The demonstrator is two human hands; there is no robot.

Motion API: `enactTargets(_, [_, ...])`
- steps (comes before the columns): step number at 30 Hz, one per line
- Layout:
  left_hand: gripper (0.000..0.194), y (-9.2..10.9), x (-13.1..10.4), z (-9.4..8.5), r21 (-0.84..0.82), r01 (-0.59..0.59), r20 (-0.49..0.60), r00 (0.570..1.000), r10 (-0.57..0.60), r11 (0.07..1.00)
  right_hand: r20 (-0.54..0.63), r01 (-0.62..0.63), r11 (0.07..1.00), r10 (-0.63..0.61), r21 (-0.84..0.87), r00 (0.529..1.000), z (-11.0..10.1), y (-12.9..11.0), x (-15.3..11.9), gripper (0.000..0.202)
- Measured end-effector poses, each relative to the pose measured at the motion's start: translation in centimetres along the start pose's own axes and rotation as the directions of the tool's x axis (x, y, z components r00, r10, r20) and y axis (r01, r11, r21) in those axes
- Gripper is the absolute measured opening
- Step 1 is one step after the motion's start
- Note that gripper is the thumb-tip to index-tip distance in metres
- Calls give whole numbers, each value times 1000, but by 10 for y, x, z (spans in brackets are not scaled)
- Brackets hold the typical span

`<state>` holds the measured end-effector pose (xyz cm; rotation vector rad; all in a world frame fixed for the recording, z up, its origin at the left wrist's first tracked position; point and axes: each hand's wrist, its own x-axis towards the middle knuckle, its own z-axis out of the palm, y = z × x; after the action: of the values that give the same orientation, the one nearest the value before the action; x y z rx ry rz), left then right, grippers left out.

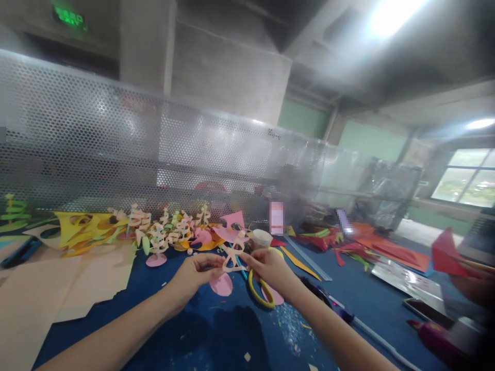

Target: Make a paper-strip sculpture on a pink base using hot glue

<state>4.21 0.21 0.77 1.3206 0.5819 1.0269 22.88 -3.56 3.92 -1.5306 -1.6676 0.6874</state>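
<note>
Between my two hands, above the blue table, is a cream paper cutout (233,257) with curved strips. My left hand (201,269) pinches its left side with thumb and fingers. On its right side, my right hand (266,265) has its fingers closed on the cutout's edge. Yellow-handled scissors (258,296) hang at my right hand, their handle loop below the palm; how they are held is partly hidden. Just under the cutout lies a pink paper disc (221,284). Another pink disc (275,294) shows partly behind the scissors' handle.
Curled paper pieces (185,224) and yellow scraps (83,232) line the back. Cream sheets (77,278) lie left. A white cup (262,238) stands behind my right hand. A glue gun (328,301) with a cable lies right. Another person's hand (474,283) is at far right.
</note>
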Motion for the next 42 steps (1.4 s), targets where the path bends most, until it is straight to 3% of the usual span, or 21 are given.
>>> enactTargets(2, [25,-1,1,0,-8,6,-3,1000,-6,1000,-118,104,993,-110,-58,987,-2,1,0,18])
enactTargets(3, [25,-2,1,-1,-12,6,1,1000,-6,1000,-144,153,985,-163,-78,976,-2,2,0,22])
enactTargets(6, [24,-3,1,-1,-22,0,21,1000,0,1000,-124,263,959,-275,-102,953,3,7,2,38])
enactTargets(9, [24,-4,1,-1,-33,8,36,999,-7,999,-108,312,945,-321,-96,941,10,12,4,17])
enactTargets(11, [25,-4,1,-1,-49,19,38,999,-17,999,-123,317,945,-325,-83,938,13,14,5,10])
enactTargets(18, [39,-6,3,-2,-127,47,27,999,-44,991,-98,266,964,-263,14,960,20,7,-4,18])
enactTargets(31, [19,-2,-1,0,-25,9,58,998,-8,1000,-147,234,972,-229,19,962,25,-13,-20,21])
enactTargets(39, [24,0,0,3,-78,61,-32,997,-64,995,-158,225,974,-223,-3,962,25,-10,-19,21])
enactTargets(42, [23,0,-1,3,-81,72,-14,997,-74,994,-162,215,976,-215,-23,963,23,-11,-21,22])
